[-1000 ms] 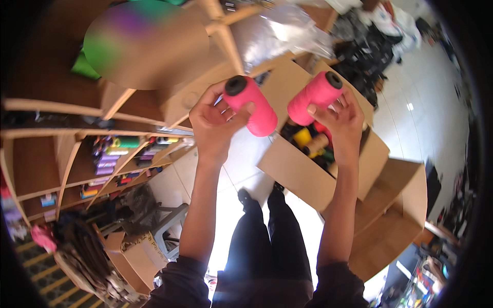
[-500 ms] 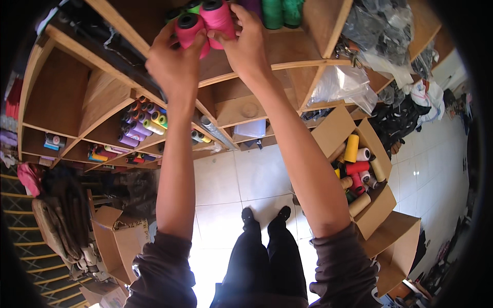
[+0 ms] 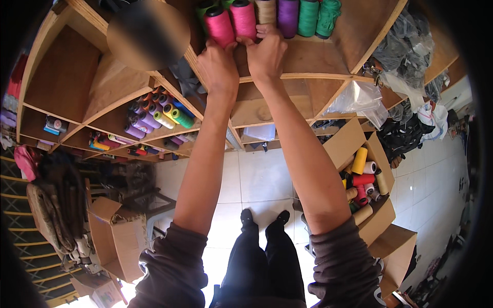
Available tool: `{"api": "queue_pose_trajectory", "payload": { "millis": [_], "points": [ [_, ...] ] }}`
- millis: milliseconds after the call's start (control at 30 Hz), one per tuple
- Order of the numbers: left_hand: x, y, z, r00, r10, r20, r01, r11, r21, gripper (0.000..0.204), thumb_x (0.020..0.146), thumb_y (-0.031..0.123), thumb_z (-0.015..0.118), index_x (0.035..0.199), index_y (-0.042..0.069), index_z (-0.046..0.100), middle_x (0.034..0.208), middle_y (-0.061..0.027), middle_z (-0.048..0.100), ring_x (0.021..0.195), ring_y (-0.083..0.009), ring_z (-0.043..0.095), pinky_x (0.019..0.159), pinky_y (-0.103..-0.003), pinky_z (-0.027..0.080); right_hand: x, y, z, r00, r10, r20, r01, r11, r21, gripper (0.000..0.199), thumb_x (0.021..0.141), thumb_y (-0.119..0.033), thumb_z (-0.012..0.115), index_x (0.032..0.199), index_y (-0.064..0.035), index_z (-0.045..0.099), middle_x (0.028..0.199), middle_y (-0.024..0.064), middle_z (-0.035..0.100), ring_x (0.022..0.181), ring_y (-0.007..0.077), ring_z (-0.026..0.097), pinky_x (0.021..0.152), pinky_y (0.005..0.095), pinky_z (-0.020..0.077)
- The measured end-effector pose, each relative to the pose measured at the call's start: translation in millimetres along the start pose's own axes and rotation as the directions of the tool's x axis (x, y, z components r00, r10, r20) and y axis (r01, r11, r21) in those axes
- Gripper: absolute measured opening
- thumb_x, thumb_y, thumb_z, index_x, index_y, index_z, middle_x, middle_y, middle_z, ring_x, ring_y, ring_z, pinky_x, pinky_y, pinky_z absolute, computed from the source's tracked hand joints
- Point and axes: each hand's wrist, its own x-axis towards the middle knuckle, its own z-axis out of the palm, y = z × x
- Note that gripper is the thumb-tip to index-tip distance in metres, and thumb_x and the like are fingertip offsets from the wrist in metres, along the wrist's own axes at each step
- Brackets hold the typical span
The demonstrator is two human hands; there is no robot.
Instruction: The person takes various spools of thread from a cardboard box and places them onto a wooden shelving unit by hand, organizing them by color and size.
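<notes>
Up on the wooden shelf [image 3: 316, 60], the left grip [image 3: 220, 66] is curled at the foot of the left pink spool [image 3: 220, 26], fingers against its base; the right grip [image 3: 266, 54] has its thumb at the foot of the right pink spool [image 3: 243, 19], with fingers up by the beige spool [image 3: 266, 11]; whether either one is pinching, I cannot tell from this angle!

Both pink spools stand side by side at the left of the front row; the beige one crowds in on their right, then purple spool [image 3: 287, 18], green spool [image 3: 308, 18] and a second green one with untidy thread [image 3: 328, 18]; more green shows behind the pinks, partly blocked by them; clear plastic bags [image 3: 354, 97] droop off to the right.

Now the containers: a lower compartment is packed with mixed spools [image 3: 149, 120] in purple, orange, yellow and green; down right, the flapped cardboard box [image 3: 377, 218] is heaped with yellow, red, white and tan ones.

And the pose: both forearms reach up and forward, wrists close together, knuckles upward, dark sleeves pushed to the elbows.
</notes>
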Motion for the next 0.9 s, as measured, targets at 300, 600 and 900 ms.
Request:
{"api": "queue_pose_trajectory", "payload": {
  "millis": [300,600,900],
  "points": [
    [-9.0,7.6,-2.5,0.996,0.069,-0.059,-0.072,0.996,-0.051,0.027,0.083,0.016,0.074,0.088,-0.007,0.060,0.082,-0.0307,0.066,0.080,-0.0457,0.067,0.069,-0.049,0.053,-1.0,4.6,-5.3,1.000,0.032,0.002,-0.032,0.999,0.025,0.037,0.070,-0.009,0.085,0.098,0.0050,0.065,0.091,0.0176,0.071,0.085,0.0274,0.071,0.075,0.0370,0.0574],
    [-7.3,3.7,-8.2,0.990,-0.010,-0.143,0.013,1.000,0.018,0.030,0.076,0.010,0.077,0.100,-0.003,0.064,0.082,-0.0250,0.069,0.078,-0.0423,0.068,0.070,-0.049,0.053,-11.0,-3.7,1.8,0.984,0.102,0.145,-0.091,0.993,-0.078,0.026,0.076,-0.015,0.080,0.092,-0.0008,0.065,0.096,0.0170,0.067,0.088,0.0380,0.067,0.076,0.0451,0.0539],
    [-17.1,-2.5,3.8,0.975,0.210,-0.075,-0.156,0.881,0.447,0.032,0.084,0.041,0.068,0.086,0.009,0.069,0.084,-0.0191,0.071,0.076,-0.0331,0.070,0.068,-0.046,0.053,-18.2,-14.7,-31.5,0.988,0.137,0.075,-0.146,0.982,0.121,0.004,0.081,-0.003,0.068,0.083,0.0004,0.068,0.075,0.0160,0.071,0.075,0.0254,0.072,0.068,0.0360,0.0556]
  ]
}}
